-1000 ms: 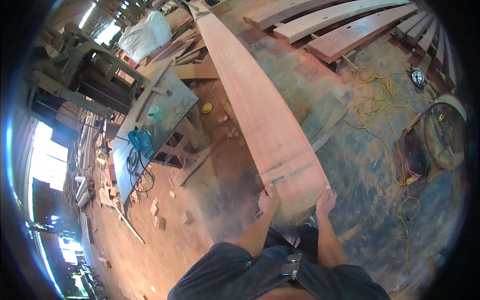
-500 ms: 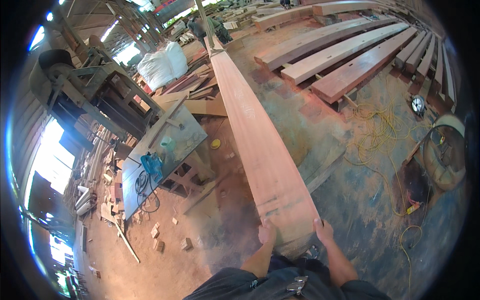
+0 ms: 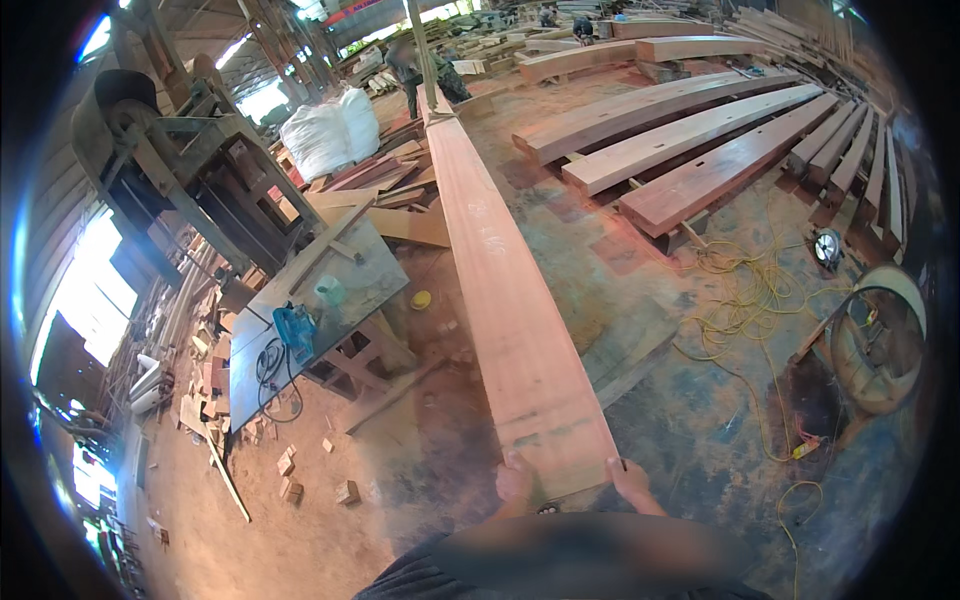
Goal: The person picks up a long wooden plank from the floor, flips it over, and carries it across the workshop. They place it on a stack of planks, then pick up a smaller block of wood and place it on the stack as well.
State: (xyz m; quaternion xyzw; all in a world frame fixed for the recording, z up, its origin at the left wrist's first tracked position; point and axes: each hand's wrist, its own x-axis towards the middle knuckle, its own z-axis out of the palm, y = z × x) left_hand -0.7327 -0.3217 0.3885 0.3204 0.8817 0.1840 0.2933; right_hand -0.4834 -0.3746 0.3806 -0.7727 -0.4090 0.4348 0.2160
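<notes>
The person wears a dark top (image 3: 412, 574), near-black with a faint blue-grey cast, its cloth matte and softly creased toward its left end, where fine folds run slantwise. Its upper edge curves in a broad, rounded line. A blurred patch hides the middle of the top, so any buttons, collar or print there cannot be told. Beyond the top's upper edge, the left hand (image 3: 516, 480) and right hand (image 3: 632, 482) are bare, with rounded knuckles and short, sturdy-looking fingers.
</notes>
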